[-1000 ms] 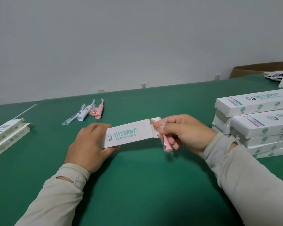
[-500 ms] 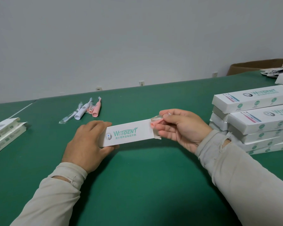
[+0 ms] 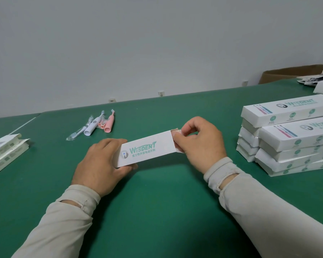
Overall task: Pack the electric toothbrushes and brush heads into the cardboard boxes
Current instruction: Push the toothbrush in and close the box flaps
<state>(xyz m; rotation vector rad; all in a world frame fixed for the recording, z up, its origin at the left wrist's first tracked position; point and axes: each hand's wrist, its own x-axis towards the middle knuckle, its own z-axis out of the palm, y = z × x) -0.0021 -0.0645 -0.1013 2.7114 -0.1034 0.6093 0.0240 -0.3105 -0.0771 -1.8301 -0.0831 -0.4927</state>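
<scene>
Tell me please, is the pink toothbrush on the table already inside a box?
No, the pink toothbrush lies bare on the green table.

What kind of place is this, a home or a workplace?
Probably a small packing workstation, not a home: a stack of identical printed boxes, loose toothbrushes waiting on a green table, and a large cardboard carton behind.

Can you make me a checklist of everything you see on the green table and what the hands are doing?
Surface: green table, mat-covered.
Job's things: WISDENT box held level, right end open; pink toothbrush, white toothbrush and wrapped brush heads lying together; closed boxes stacked at right.
Clutter: flat boxes at left; leaflets far right.
Grippers: left hand grips the box; right hand pinches at its open end.
Cables: nothing seen.
Surroundings: grey wall, sockets, brown carton.
</scene>
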